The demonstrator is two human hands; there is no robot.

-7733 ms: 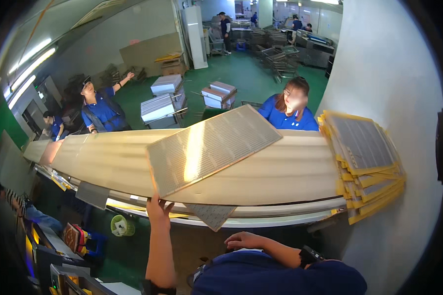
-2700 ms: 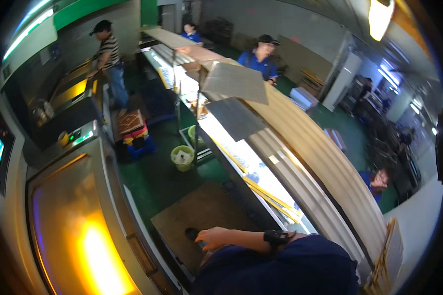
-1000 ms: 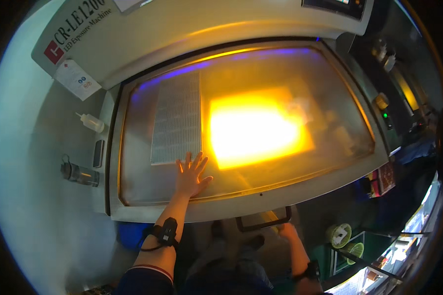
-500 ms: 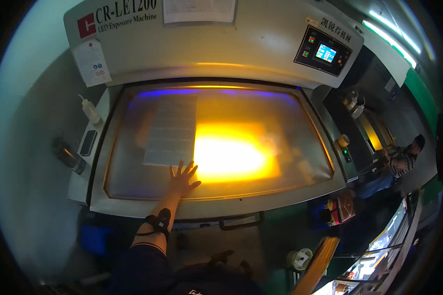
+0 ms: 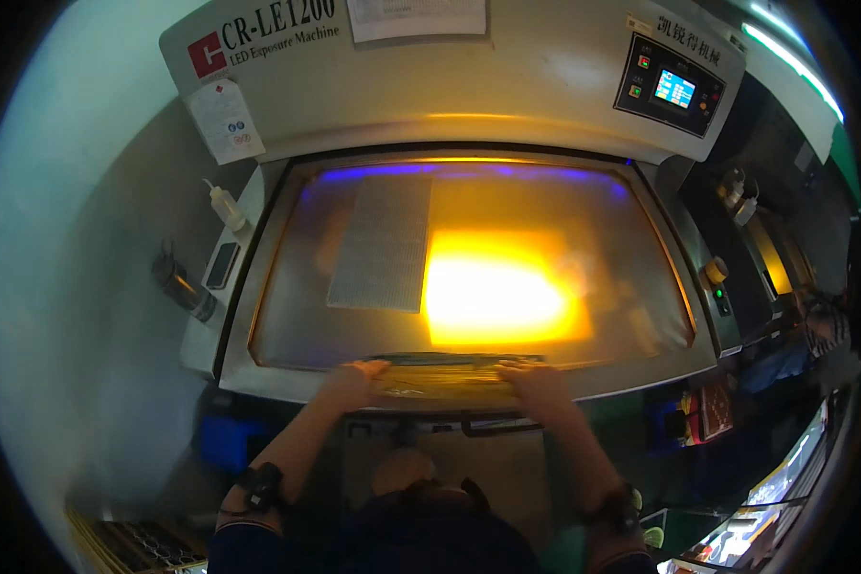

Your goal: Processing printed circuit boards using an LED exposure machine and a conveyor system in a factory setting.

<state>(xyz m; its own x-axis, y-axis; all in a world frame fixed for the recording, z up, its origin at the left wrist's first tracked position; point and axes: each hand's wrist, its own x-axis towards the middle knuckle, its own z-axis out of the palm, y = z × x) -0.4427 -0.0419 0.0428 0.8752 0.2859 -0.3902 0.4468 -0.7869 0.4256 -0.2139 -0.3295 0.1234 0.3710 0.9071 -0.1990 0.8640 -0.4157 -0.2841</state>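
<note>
Both hands hold a wide, yellowish panel (image 5: 442, 385) with a dark far edge, at the front rim of the exposure machine. My left hand (image 5: 356, 383) grips its left end, and my right hand (image 5: 534, 385) has its right end, with the fingertips over the far edge. Whether the panel is one sheet or a stack I cannot tell. Beyond it, on the machine's glass bed (image 5: 306, 325), lies a pale, finely lined sheet (image 5: 380, 249). Strong yellow light glows to the right of that sheet.
The machine's grey hood (image 5: 507, 86) rises behind the bed, with a control panel (image 5: 674, 88) at its right. Along the left ledge are a white squeeze bottle (image 5: 226, 207), a phone (image 5: 223, 266) and a dark bottle (image 5: 184, 287). A yellow roll (image 5: 716, 271) sits on the right ledge.
My left hand has left its spot beside the lined sheet and moved to the front rim. My right hand and the yellowish panel have come into view. The view has shifted slightly.
</note>
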